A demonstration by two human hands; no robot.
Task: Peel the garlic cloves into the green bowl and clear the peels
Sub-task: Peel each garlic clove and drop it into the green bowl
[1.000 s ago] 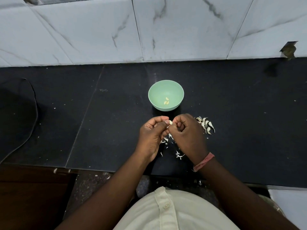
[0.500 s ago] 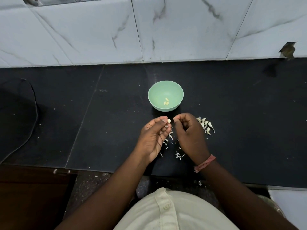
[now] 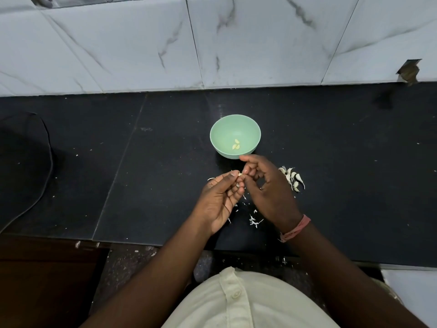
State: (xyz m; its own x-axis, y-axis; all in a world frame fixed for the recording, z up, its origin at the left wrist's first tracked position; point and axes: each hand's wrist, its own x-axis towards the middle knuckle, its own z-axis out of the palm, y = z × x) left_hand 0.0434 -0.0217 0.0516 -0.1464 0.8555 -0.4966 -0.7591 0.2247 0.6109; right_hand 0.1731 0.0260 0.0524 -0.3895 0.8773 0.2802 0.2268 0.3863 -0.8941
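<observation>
- A small garlic clove [image 3: 240, 174] is pinched between the thumb and fingertips of the left hand [image 3: 221, 200], which is closed around it just above the black counter [image 3: 343, 162].
- The right hand [image 3: 267, 185] is held against the same clove from the other side; its fingers [image 3: 250, 170] are curled in and touch the clove's tip, but how firmly they grip it cannot be told.
- The two hands meet just in front of the green bowl [image 3: 235, 136], with the right thumb almost touching the bowl's near rim.
- Three peeled cloves [image 3: 236, 145] are seen lying together in the bottom of the bowl.
- A small heap of unpeeled cloves [image 3: 292, 178] lies on the counter just right of the right hand, partly hidden behind it.
- Scraps of white peel [image 3: 254, 220] are scattered on the counter between and below the wrists; some are covered by the hands.
- Most of the held clove is hidden by the fingers, so how much skin remains on it cannot be made out.
- A pink band [image 3: 296, 229] is worn on the right wrist.
- A dark object [image 3: 21, 162] at the left edge is cut off and cannot be identified.
</observation>
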